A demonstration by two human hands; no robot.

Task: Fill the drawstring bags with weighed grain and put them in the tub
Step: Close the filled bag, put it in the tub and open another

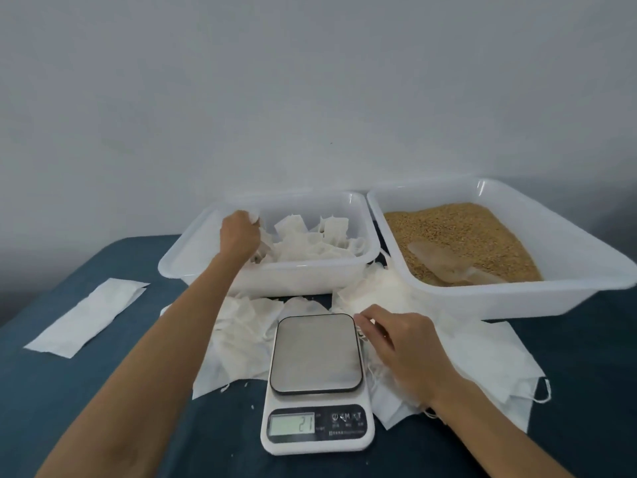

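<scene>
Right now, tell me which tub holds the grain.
The right tub: it holds brown grain and a clear scoop; the left tub holds white bags.
</scene>
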